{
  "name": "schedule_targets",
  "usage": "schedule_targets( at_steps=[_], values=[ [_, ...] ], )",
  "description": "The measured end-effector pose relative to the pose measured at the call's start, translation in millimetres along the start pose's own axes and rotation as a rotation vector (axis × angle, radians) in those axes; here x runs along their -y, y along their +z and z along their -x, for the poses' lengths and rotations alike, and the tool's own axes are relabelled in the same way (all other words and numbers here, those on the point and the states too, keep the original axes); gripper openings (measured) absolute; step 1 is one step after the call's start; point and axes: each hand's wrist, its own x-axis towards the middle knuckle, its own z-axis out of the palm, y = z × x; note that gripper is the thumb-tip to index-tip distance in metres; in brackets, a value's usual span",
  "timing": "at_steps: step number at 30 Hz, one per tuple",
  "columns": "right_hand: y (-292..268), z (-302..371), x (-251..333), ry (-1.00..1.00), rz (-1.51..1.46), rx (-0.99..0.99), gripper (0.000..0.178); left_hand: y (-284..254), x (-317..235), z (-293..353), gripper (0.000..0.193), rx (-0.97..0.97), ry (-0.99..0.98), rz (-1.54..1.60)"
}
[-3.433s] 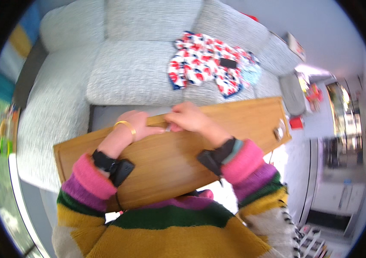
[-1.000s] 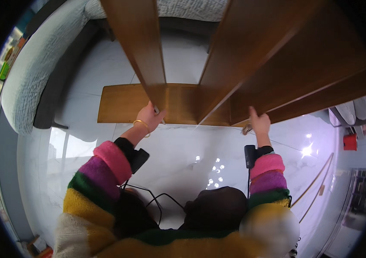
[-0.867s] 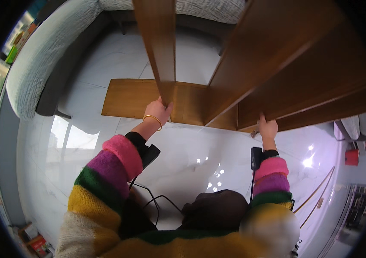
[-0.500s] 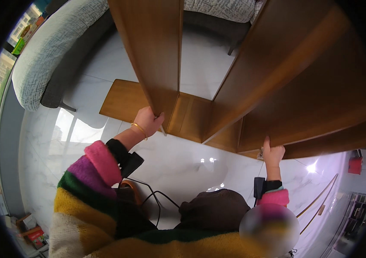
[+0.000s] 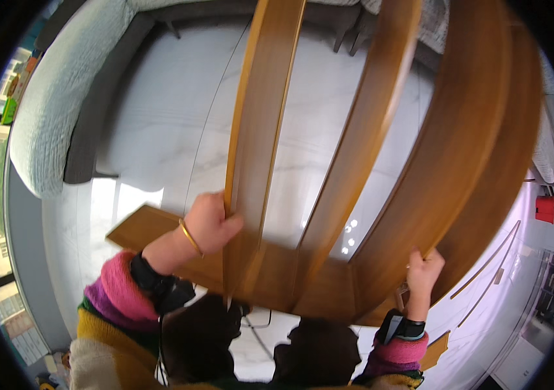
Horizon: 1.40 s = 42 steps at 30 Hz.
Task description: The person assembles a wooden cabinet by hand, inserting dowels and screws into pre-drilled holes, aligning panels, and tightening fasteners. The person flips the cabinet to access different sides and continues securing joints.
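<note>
A brown wooden shelf unit stands before me, several upright boards rising from a flat base board near the floor. The base juts out beyond the leftmost upright. My left hand, with a gold bangle at the wrist, is closed round the near edge of that leftmost upright, thumb on its right face. Toward the right, my right hand grips the near edge of a wider upright; its fingertips are partly hidden. Black bands with small devices circle both wrists.
A grey sofa with a pale cover curves along the left and back. Thin wooden strips lie on the white tiled floor at right, near a red container. A dark cable runs by my legs.
The shelf unit has come closer to me and its angle has changed: the uprights now look narrower, with more floor between them. Both hands appear lower, still gripping the boards.
</note>
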Motion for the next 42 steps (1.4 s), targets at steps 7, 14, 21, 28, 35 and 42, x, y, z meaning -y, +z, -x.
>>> schedule_targets(
  at_steps=[7, 14, 21, 28, 35, 42],
  values=[
    [-12.8, 31.9, 28.0, -0.012, 0.047, 0.000, 0.010, -19.1, -11.5, 15.5, 0.017, 0.166, -0.114, 0.106],
    [-79.9, 50.4, 99.0, 0.056, 0.069, 0.048, 0.015, -95.7, -66.4, 41.4, 0.016, 0.274, -0.107, 0.099],
    [-142.4, 44.5, 175.9, 0.165, 0.167, 0.151, 0.020, -182.8, -129.1, 42.5, 0.020, 0.276, -0.169, 0.044],
    [-192.6, 53.2, 216.8, 0.145, 0.368, 0.254, 0.028, -220.4, -171.7, 72.1, 0.023, 0.269, -0.189, 0.063],
    [-231.6, 118.1, 235.1, 0.175, 0.392, 0.384, 0.031, -243.5, -175.9, 142.5, 0.028, 0.348, -0.196, 0.019],
    [-193.9, 212.7, 223.6, 0.241, 0.480, 0.494, 0.036, -222.0, -111.3, 194.4, 0.030, 0.493, -0.237, 0.025]
  ],
)
